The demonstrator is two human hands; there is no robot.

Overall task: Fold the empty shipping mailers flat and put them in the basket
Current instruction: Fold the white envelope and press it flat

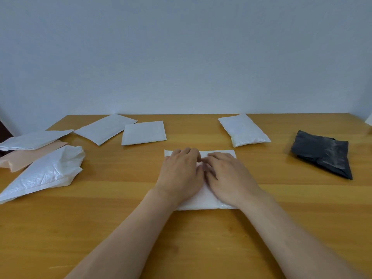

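A white bubble mailer (pixel 203 198) lies flat at the middle of the wooden table (pixel 201 248). My left hand (pixel 181 174) and my right hand (pixel 227 176) rest side by side on top of it, palms down, fingers pointing away from me and pressing near its far edge. Most of the mailer is hidden under both hands. More mailers lie around: two flat white ones (pixel 104 128) (pixel 144 132) at the back left, a puffy white one (pixel 243 129) at the back right, and a crumpled black one (pixel 322 154) far right. No basket is in view.
At the left edge lie a crumpled white mailer (pixel 44 172), a beige mailer (pixel 30 156) and another white one (pixel 34 138), overlapping. A plain pale wall stands behind the table's far edge. Bare wood shows in front of my forearms.
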